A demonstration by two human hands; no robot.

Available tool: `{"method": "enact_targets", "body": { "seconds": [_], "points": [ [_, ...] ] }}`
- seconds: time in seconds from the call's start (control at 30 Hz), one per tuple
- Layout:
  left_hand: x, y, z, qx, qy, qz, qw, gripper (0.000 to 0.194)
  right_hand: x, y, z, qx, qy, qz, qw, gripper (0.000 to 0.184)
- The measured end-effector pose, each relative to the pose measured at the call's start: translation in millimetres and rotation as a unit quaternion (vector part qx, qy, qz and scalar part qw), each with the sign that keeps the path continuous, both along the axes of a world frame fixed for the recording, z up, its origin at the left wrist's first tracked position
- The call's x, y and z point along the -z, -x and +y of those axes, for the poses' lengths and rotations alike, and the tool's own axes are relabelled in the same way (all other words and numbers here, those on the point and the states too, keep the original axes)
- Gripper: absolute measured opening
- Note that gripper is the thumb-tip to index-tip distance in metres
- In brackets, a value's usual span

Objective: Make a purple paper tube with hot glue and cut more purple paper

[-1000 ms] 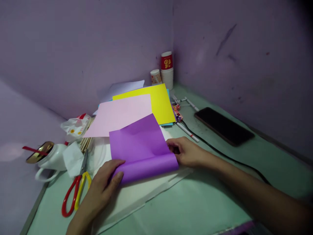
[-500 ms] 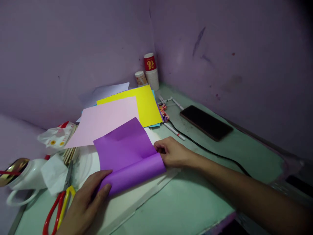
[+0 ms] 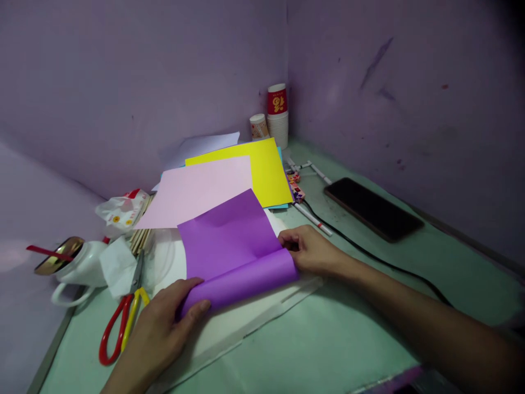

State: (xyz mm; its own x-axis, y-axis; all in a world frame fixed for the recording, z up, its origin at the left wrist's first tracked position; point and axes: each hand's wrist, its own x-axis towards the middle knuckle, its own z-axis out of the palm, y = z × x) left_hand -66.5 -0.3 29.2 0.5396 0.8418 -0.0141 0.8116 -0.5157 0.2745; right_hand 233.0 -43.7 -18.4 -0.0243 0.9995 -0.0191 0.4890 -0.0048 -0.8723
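Note:
A sheet of purple paper [image 3: 233, 235] lies before me, its near edge curled over into a loose roll. My left hand [image 3: 172, 317] grips the left end of the roll, thumb on the outside and fingers partly hidden by the paper. At the other end my right hand [image 3: 307, 249] is closed on the roll's edge, its fingertips tucked out of sight. Under the purple paper is a white padded sheet [image 3: 262, 320]. Scissors [image 3: 133, 306] with red and yellow handles rest just left of my left hand.
Behind lie pink paper [image 3: 200, 191] and yellow paper [image 3: 270, 175]. Paper cups [image 3: 278, 117] stand in the corner. A phone [image 3: 375, 209] and a black cable [image 3: 369, 251] are on the right. A white mug [image 3: 84, 268] and a plastic bag [image 3: 123, 210] are at left.
The camera view has shifted, so everything sits farther right in the picture. Both hands keep their hold on the purple paper, and the roll looks nearly the same.

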Motion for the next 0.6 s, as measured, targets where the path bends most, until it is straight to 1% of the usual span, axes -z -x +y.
{"method": "enact_targets", "body": {
  "seconds": [0.07, 0.13, 0.23, 0.37, 0.43, 0.6],
  "points": [
    [-2.8, -3, -1, -0.011, 0.03, 0.008, 0.999, 0.049, 1.0, 0, 0, 0.002, -0.001, -0.002, 1.0, 0.013],
    [-5.5, -7, -3, -0.015, 0.059, -0.001, 0.998, 0.045, 1.1, 0, 1, 0.006, -0.002, -0.004, 1.0, 0.013],
    [-6.8, -14, -4, -0.039, 0.072, -0.01, 0.997, 0.045, -0.3, 0, 2, 0.007, 0.003, 0.005, 1.0, 0.015],
    [-3.8, -22, -6, -0.103, 0.052, 0.025, 0.993, 0.046, -1.0, -1, 4, 0.003, 0.004, 0.037, 0.999, 0.019],
    [-1.6, -27, -8, -0.124, 0.038, 0.029, 0.991, 0.047, 0.4, -3, 6, 0.002, 0.006, 0.052, 0.999, 0.018],
    [4.3, -39, -14, -0.192, -0.053, 0.045, 0.979, 0.046, 5.1, -4, 7, 0.007, 0.019, 0.082, 0.996, 0.017]
  ]
}}
